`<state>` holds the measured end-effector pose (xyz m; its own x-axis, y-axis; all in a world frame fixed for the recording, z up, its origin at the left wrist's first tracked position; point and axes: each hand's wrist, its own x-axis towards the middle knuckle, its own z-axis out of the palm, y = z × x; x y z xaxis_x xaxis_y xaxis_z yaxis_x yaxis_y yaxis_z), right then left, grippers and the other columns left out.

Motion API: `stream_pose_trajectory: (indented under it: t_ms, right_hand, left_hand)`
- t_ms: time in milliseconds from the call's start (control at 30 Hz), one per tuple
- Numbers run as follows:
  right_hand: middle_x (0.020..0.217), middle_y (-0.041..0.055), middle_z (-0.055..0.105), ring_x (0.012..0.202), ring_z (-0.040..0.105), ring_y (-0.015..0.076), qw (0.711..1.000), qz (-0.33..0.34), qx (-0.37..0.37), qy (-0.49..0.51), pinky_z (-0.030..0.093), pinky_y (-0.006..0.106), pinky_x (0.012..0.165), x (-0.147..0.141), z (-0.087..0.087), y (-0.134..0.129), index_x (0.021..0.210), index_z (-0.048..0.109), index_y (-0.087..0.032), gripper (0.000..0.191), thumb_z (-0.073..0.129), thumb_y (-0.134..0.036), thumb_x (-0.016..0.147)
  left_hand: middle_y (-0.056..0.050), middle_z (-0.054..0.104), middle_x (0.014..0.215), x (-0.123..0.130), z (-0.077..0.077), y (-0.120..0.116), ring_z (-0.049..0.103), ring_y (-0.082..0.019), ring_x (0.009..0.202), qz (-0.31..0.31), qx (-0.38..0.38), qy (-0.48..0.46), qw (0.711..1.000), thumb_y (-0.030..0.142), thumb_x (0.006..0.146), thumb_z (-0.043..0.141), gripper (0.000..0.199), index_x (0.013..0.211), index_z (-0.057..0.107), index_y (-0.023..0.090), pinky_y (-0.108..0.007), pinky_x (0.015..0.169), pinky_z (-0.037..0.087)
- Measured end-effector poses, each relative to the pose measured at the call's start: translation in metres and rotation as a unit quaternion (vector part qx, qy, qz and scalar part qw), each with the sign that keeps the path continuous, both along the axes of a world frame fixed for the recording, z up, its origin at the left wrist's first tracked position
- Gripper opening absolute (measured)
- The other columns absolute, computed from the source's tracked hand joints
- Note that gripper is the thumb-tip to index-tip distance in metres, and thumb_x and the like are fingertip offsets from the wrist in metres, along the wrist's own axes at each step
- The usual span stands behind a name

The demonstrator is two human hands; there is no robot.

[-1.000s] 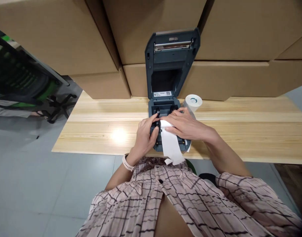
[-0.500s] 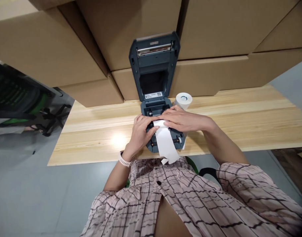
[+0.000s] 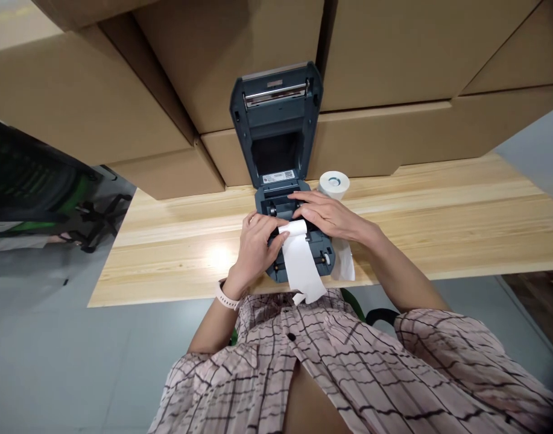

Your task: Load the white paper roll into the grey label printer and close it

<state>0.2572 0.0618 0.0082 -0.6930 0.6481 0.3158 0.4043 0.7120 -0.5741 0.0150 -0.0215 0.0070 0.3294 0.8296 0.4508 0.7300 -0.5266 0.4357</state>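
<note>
A dark grey label printer (image 3: 276, 129) stands on the table with its lid raised. Inside its base lies a small white paper roll (image 3: 294, 228), whose loose strip (image 3: 302, 265) hangs over the front toward my shirt. My left hand (image 3: 258, 241) grips the left end of this roll between thumb and fingers. My right hand (image 3: 325, 214) is spread over the right side of the printer base, fingers apart and holding nothing, just behind the small roll. A larger white label roll (image 3: 334, 182) stands upright behind my right hand, with a white strip (image 3: 344, 262) beside the printer's right side.
Large cardboard boxes (image 3: 371, 135) line the back of the wooden table (image 3: 439, 223). The table's front edge runs close to my body. At the far left are a dark and green chair (image 3: 97, 220) and part of another person's arm or leg.
My right hand has let go of the small roll's right side and moved back, with its fingers spread. The small roll's right end now shows. My left hand has stayed on it.
</note>
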Motion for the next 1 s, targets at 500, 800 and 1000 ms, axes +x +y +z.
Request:
stream_pose_trajectory:
  t_ms: [500,800,1000]
  right_hand:
    - [0.16,0.0121,0.063,0.149,0.06,0.0331,0.999,0.01,0.044,0.002,0.05,0.063,0.122,0.0,-0.002,-0.004,0.102,0.08,-0.023,0.04,0.046,-0.042,0.112]
    - [0.159,0.0067,0.061,0.144,0.061,0.0182,0.917,-0.184,0.08,0.345,0.049,0.042,0.128,-0.012,0.101,0.073,0.151,0.052,-0.025,0.057,0.046,-0.066,0.111]
    - [0.136,0.0024,0.076,0.13,0.07,0.02,0.932,-0.136,-0.054,0.333,0.056,0.042,0.118,-0.028,0.122,0.076,0.133,0.071,-0.028,0.074,0.016,-0.074,0.111]
  left_hand:
    - [-0.013,0.075,0.119,-0.002,-0.006,0.006,0.063,-0.03,0.11,0.014,0.088,0.075,0.993,0.027,0.108,0.06,0.024,0.121,0.078,0.019,-0.048,0.101,0.05]
    - [-0.007,0.077,0.105,0.002,-0.012,-0.022,0.072,-0.021,0.103,0.06,0.104,-0.168,0.978,0.017,0.105,0.062,0.015,0.11,0.076,0.021,-0.038,0.091,0.059]
    - [-0.007,0.079,0.106,-0.015,-0.008,-0.048,0.075,-0.02,0.103,0.156,0.151,-0.237,0.947,0.016,0.103,0.065,0.016,0.111,0.078,0.021,-0.038,0.09,0.06]
